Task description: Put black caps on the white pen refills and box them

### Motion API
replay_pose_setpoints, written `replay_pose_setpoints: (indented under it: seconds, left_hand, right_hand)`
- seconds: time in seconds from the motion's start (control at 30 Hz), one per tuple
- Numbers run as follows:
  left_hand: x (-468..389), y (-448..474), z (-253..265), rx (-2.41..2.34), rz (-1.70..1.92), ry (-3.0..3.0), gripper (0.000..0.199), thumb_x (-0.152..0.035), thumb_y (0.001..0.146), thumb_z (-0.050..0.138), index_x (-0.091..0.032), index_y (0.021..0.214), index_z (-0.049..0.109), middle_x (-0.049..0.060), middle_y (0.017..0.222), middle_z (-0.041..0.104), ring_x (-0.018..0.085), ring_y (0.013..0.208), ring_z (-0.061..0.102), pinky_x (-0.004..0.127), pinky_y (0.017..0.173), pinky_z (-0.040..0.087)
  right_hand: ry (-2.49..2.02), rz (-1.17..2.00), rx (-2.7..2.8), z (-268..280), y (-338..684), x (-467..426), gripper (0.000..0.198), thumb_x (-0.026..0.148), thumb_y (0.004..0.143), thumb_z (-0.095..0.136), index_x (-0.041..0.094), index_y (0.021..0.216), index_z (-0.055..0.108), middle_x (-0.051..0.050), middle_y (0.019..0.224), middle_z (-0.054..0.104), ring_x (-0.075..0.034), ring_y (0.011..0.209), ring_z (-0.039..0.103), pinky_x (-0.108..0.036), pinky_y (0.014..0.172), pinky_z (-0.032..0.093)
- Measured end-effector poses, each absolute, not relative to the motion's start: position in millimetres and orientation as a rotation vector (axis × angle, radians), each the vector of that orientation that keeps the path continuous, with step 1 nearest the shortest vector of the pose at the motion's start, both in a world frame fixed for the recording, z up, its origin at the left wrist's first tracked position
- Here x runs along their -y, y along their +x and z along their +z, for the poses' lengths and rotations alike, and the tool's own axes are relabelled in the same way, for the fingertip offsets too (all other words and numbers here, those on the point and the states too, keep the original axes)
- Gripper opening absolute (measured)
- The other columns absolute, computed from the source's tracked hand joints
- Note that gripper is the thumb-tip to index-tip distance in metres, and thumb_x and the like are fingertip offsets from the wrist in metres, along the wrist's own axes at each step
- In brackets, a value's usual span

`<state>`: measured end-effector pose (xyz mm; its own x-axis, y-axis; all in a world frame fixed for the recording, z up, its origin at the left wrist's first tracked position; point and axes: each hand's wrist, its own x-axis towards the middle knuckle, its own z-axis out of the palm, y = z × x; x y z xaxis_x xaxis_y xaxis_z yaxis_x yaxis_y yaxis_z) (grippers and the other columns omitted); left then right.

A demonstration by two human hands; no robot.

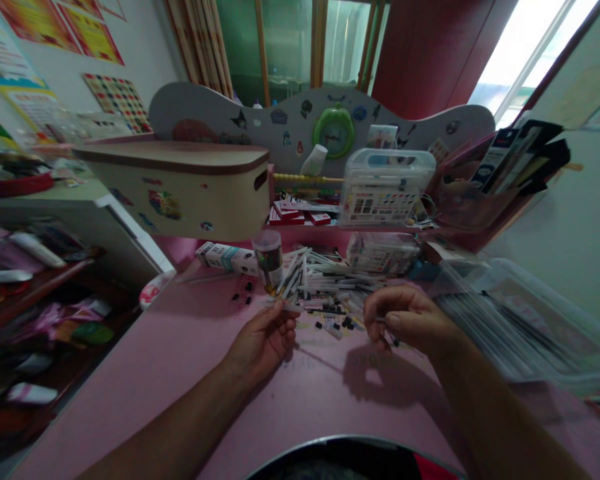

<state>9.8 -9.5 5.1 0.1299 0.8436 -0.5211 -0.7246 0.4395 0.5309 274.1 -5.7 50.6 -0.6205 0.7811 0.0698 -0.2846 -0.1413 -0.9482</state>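
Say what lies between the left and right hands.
In the head view, small black pieces, a short pale piece and part of the stick pile lie on the pink desk between left hand and right hand.

Left forearm (190, 413): bare, slanting in from the lower left
Left hand (266, 341): palm partly upturned, thumb and forefinger pinching, other fingers curled
Right forearm (485, 387): bare, angled in from the lower right
Right hand (411, 316): thumb meeting bent forefinger, fingers curled downward
Both hands: well apart

this is a home; pink desk (125, 390), green clock (334, 135), curtain (205, 43).
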Motion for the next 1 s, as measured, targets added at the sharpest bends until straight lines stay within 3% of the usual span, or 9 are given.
replay_pose_setpoints:
  seconds: [0.4,0.5,0.67,0.77,0.87,1.0]
  left_hand:
    - [12.9,11.2,-2.0,-0.827,1.134,0.275,0.019,-0.010,0.096,0.053,-0.011,0.079,0.061,0.006,0.066,0.070,0.009,0.047,0.062,0.019,0.045,0.055]
    - [17.0,12.3,-1.0,-0.791,1.107,0.310,0.014,-0.009,0.094,0.056,-0.012,0.081,0.063,0.004,0.066,0.070,0.010,0.047,0.062,0.019,0.044,0.054]
    - [20.4,12.8,-0.2,-0.733,1.047,0.305,0.008,-0.007,0.090,0.061,-0.011,0.084,0.064,0.003,0.065,0.069,0.010,0.047,0.062,0.019,0.044,0.054]
    - [18.7,11.3,2.2,-0.748,1.047,0.236,0.017,-0.009,0.095,0.053,-0.012,0.082,0.064,0.004,0.065,0.069,0.009,0.045,0.062,0.019,0.043,0.054]
    - [15.5,9.0,5.6,-0.773,1.051,0.170,0.027,-0.014,0.099,0.046,-0.012,0.079,0.064,0.004,0.061,0.067,0.009,0.043,0.060,0.019,0.042,0.053]
    - [12.4,6.5,5.9,-0.804,1.062,0.163,0.031,-0.016,0.100,0.044,-0.011,0.077,0.064,0.005,0.061,0.066,0.009,0.042,0.060,0.020,0.042,0.053]
  right_hand:
    - [-0.590,1.932,1.426,47.6,254.4,8.9,0.031,0.040,0.080,0.078,0.014,0.095,0.068,-0.003,0.074,0.070,-0.011,0.057,0.066,-0.020,0.051,0.051]
    - [-0.670,1.870,1.460,40.3,234.3,10.7,0.034,0.039,0.081,0.077,0.018,0.101,0.060,0.002,0.070,0.066,-0.010,0.053,0.062,-0.021,0.051,0.049]
    - [-0.985,1.410,1.696,34.1,204.8,12.1,0.028,0.031,0.078,0.076,0.020,0.093,0.054,0.007,0.063,0.055,-0.009,0.053,0.051,-0.019,0.051,0.038]
    - [-1.097,1.144,1.839,48.3,214.9,8.1,0.021,0.031,0.080,0.072,0.019,0.088,0.057,0.006,0.063,0.053,-0.010,0.056,0.049,-0.021,0.053,0.036]
    - [-1.299,0.804,2.107,69.8,243.4,3.8,0.010,0.026,0.087,0.063,0.018,0.081,0.062,0.002,0.067,0.058,-0.011,0.061,0.051,-0.023,0.058,0.036]
    - [-1.730,0.421,2.682,77.5,272.2,7.5,0.012,0.015,0.084,0.062,0.017,0.079,0.072,-0.008,0.080,0.071,-0.020,0.075,0.063,-0.028,0.066,0.039]
